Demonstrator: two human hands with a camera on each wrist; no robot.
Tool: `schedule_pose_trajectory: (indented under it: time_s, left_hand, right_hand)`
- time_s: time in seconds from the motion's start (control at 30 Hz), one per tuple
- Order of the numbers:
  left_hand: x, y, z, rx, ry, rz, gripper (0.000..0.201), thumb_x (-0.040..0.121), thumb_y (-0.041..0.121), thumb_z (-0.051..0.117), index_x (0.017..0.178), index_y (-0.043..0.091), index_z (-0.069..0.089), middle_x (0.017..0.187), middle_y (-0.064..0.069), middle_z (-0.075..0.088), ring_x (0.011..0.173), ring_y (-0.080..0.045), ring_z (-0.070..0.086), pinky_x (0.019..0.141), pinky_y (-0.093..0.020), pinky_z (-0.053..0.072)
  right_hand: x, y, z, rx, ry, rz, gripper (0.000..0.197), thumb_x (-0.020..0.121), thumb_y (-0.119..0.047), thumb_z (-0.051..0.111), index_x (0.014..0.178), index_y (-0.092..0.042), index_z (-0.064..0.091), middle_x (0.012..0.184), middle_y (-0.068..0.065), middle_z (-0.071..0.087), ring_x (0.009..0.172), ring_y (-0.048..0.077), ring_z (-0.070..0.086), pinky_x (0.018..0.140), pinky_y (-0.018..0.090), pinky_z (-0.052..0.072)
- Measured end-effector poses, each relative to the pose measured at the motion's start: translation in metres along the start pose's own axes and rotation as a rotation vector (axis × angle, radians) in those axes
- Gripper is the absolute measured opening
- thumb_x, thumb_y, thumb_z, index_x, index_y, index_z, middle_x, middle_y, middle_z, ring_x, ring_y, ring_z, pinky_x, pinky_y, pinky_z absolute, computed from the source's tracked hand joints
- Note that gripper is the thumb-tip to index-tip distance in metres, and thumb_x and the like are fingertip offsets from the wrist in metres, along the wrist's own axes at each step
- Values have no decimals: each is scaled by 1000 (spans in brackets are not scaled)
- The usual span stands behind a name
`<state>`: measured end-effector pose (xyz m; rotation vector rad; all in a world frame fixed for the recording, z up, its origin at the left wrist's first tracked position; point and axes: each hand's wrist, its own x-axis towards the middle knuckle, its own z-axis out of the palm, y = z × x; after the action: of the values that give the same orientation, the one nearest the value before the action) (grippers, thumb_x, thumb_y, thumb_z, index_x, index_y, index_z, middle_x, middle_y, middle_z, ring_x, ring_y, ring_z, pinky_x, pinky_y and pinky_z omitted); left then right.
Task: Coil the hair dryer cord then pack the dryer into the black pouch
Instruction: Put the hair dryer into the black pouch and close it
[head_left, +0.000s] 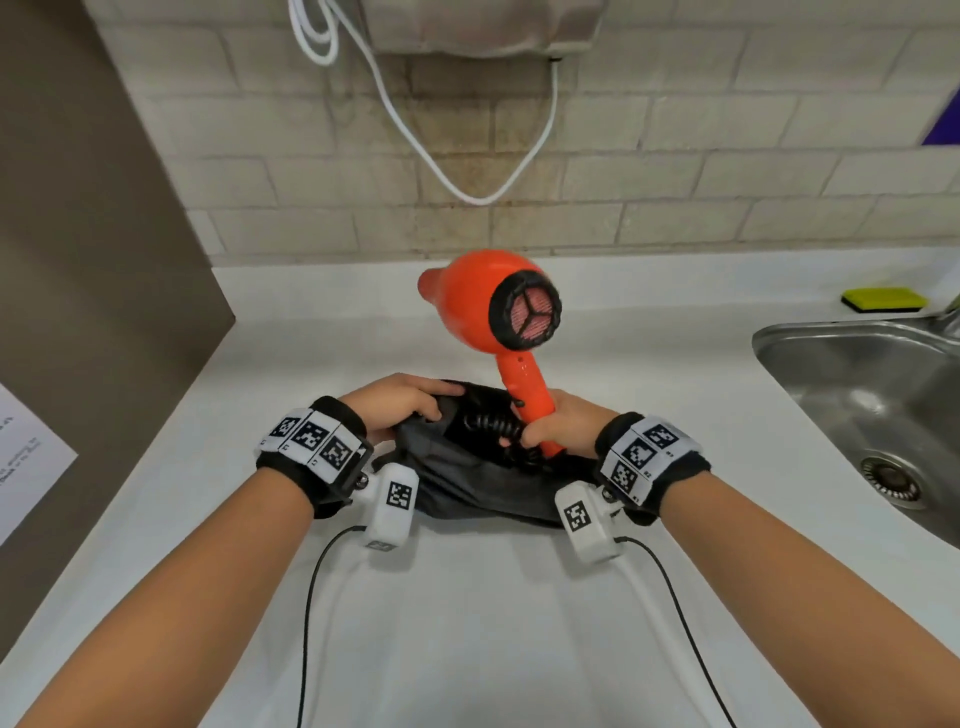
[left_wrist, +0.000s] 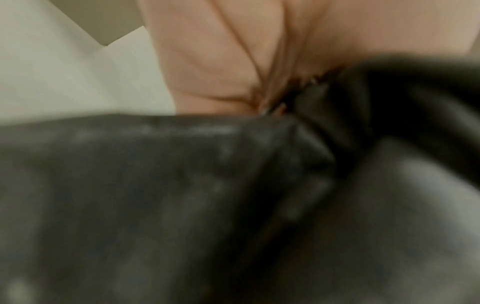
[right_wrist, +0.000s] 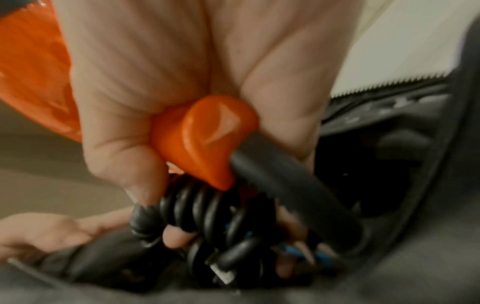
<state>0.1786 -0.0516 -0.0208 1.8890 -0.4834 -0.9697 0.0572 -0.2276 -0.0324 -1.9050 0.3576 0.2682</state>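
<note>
Honestly the dryer (head_left: 493, 306) looks top-heavy; right hand (head_left: 556, 426) clamps handle plus coiled cord (head_left: 493, 426) (springy stuff), left hand (head_left: 400, 405) pinches the floppy pouch (head_left: 478, 483) rim.

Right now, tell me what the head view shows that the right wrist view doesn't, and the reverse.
Only the head view shows the dryer's round body and rear grille, the sink, the yellow sponge, the white cable on the tiled wall, and both wristbands.

Only the right wrist view shows the handle's butt end, where the cord leaves it, and the pouch's zipper teeth.

Both show the right hand gripping the orange hair dryer by its handle with the coiled cord bunched against it, the black pouch, and the left hand holding the pouch's edge.
</note>
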Motion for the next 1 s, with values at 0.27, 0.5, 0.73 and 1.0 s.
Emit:
schedule_pose_trajectory:
  time_s: [0.27,0.5,0.73,1.0]
  left_hand:
    - [8,0,-32,-37,292,63,50,80,-15,34,117,6,60,125,-16,57,95,-22,62,81,-24,53]
    - [12,-3,-33,-69,320,15,70,87,-12,36,144,28,26,142,-14,37,103,-25,52,75,-33,50]
    - [15,-2,-19,-30,328,52,44,85,-13,31,111,7,60,68,-6,64,54,-17,54,45,-21,42]
    - [21,9,-19,14,469,116,40,81,-8,35,110,14,54,68,-10,51,52,-21,42,40,-21,36]
  right_hand:
    - [-10,9,-19,-344,-39,183,25,75,1,57,71,-21,46,64,0,47,60,16,46,57,23,37]
    - [-18,12,-21,-449,-163,263,26,75,-1,58,71,-24,47,66,-1,50,60,14,48,59,23,39]
    - [-26,18,-23,-348,-184,267,26,76,1,58,76,-23,48,72,-1,51,70,16,50,66,23,41]
    - [-27,20,-21,-233,89,5,40,70,-10,73,101,-27,54,94,-8,61,94,18,57,90,30,42]
